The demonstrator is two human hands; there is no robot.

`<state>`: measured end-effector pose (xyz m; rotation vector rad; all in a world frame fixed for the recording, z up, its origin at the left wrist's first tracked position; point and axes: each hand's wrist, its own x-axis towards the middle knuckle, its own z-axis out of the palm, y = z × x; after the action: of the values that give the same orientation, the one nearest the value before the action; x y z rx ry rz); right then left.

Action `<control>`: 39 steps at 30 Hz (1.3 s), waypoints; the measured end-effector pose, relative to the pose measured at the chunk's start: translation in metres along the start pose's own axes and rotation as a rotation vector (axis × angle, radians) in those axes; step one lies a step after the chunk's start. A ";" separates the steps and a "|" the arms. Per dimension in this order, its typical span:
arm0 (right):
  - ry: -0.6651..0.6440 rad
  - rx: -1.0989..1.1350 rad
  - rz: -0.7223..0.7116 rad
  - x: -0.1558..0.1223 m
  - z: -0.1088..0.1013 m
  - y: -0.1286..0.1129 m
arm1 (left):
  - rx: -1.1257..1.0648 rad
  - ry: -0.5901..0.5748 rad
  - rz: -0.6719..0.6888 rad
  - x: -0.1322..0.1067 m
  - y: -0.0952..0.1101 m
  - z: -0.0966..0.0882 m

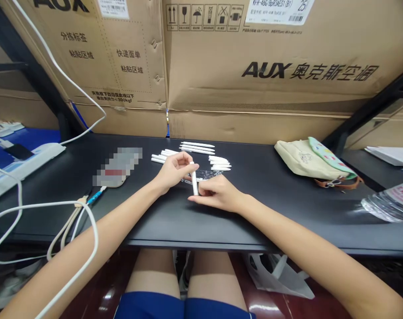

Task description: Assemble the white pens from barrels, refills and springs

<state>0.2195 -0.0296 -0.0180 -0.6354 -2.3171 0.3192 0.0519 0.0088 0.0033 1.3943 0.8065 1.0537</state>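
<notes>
My right hand [217, 193] is closed round the lower end of a white pen barrel [194, 182] that stands nearly upright over the black table [254, 212]. My left hand [174, 170] pinches the barrel's top end with thumb and fingers. Just behind the hands lie several white pen parts [197, 147] in loose rows, with short white caps [220, 163] to the right and some clear thin pieces [206, 174] beside my fingers.
A beige pouch [307, 160] with a brown strap lies at the right. Clear plastic bags [387, 204] sit at the far right edge. A blurred object [116, 167] and white cables [55, 212] are on the left. Big cardboard boxes [254, 66] stand behind the table.
</notes>
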 end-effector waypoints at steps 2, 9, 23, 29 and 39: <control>-0.034 0.040 0.007 0.000 -0.001 -0.002 | 0.005 -0.009 -0.031 -0.001 -0.001 0.000; -0.063 0.035 0.015 0.001 -0.001 -0.008 | -0.004 -0.032 -0.047 0.000 -0.003 0.000; -0.088 -0.114 -0.022 0.001 0.001 -0.008 | -0.015 -0.024 0.124 0.002 -0.002 -0.003; -0.154 -0.093 -0.056 0.001 -0.002 -0.007 | 0.070 -0.043 0.239 -0.001 -0.002 -0.003; -0.118 -0.157 0.013 -0.001 0.006 -0.007 | 0.018 0.044 0.198 -0.002 0.000 0.000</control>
<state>0.2138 -0.0360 -0.0202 -0.7256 -2.4698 0.1856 0.0518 0.0072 0.0032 1.4937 0.7214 1.2354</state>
